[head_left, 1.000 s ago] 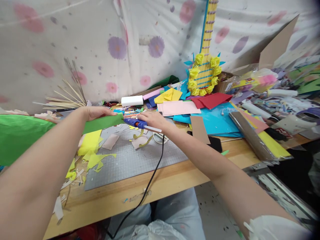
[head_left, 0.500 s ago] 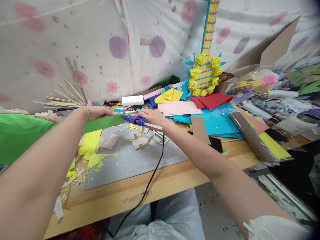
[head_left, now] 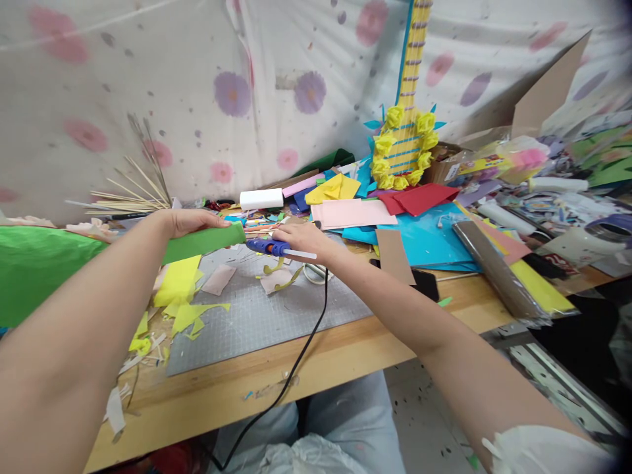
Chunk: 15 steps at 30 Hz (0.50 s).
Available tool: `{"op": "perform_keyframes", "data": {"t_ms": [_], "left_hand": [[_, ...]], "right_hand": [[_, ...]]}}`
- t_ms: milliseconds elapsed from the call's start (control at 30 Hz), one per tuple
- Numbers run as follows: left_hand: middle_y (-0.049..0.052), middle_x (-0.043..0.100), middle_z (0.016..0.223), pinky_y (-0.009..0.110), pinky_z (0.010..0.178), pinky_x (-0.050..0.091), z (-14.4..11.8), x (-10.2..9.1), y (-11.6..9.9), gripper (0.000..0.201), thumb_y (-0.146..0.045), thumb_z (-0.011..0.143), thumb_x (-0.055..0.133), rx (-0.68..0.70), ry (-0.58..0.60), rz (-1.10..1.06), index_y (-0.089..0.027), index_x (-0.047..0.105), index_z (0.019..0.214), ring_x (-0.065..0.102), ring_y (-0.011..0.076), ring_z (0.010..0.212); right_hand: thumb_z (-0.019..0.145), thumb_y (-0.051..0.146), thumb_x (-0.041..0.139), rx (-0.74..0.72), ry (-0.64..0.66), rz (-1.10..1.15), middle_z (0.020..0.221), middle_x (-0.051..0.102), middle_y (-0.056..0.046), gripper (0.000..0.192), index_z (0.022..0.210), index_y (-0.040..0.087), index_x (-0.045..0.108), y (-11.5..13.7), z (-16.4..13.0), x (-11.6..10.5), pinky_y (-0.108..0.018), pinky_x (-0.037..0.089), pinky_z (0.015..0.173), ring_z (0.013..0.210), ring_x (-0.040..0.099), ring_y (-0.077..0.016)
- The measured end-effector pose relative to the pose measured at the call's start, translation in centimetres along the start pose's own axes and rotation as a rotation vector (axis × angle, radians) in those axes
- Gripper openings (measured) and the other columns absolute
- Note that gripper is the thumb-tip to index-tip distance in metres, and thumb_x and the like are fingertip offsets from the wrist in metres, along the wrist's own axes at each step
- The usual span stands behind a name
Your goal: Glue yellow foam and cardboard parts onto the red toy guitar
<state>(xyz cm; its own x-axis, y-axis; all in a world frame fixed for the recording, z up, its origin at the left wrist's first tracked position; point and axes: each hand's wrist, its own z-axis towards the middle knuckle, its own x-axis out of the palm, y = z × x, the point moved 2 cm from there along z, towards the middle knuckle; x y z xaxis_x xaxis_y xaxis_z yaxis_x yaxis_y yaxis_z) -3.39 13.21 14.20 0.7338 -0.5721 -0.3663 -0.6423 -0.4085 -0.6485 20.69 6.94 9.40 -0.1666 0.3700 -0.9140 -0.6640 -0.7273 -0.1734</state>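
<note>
My left hand (head_left: 195, 222) has its fingers along the upper edge of a green paper strip (head_left: 205, 242), holding it above the cutting mat. The strip's right end stands close to the nozzle side of a blue glue gun (head_left: 269, 247). My right hand (head_left: 306, 238) is wrapped round that glue gun, and most of its handle is hidden by the hand. A clear glue stick (head_left: 299, 255) pokes out of the back. Its black cord (head_left: 309, 342) hangs down over the table edge. Larger green paper (head_left: 44, 273) lies behind my left forearm.
Yellow paper scraps (head_left: 180, 283) and pale pink pieces (head_left: 218, 280) lie on the grey cutting mat (head_left: 237, 336). Thin sticks (head_left: 133, 194) stand at the back left. A yellow paper guitar (head_left: 405, 145) with roses leans at the back. Blue sheets (head_left: 427, 237) and a phone (head_left: 425, 284) lie right.
The glue gun has moved slightly right and down, away from the green strip's end. More of that end now shows, and it looks curled upward. My left hand has barely moved.
</note>
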Motion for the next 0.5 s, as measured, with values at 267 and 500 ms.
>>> {"op": "perform_keyframes", "data": {"t_ms": [267,500], "left_hand": [[0.010,0.070,0.081,0.035,0.065,0.043,0.3,-0.3,0.1,0.042,-0.041,0.074,0.056,0.070,-0.016,0.068,-0.010,0.063,0.102,0.056,0.0194,0.069],[-0.002,0.059,0.066,0.027,0.059,0.037,-0.2,0.4,0.0,0.030,-0.036,0.067,0.066,0.142,-0.075,0.162,-0.016,0.058,0.088,0.049,0.0125,0.059]], "right_hand": [[0.087,0.035,0.047,0.081,-0.072,0.110,0.110,0.063,-0.009,0.030,0.112,0.019,0.055,-0.8,-1.2,-0.3,-0.027,0.038,0.069,0.095,0.057,-0.0197],[0.079,0.045,0.054,0.662,-0.490,0.434,0.090,0.067,-0.006,0.033,0.097,0.018,0.060,-4.2,-6.6,-0.7,-0.031,0.046,0.073,0.083,0.061,-0.0201]]}}
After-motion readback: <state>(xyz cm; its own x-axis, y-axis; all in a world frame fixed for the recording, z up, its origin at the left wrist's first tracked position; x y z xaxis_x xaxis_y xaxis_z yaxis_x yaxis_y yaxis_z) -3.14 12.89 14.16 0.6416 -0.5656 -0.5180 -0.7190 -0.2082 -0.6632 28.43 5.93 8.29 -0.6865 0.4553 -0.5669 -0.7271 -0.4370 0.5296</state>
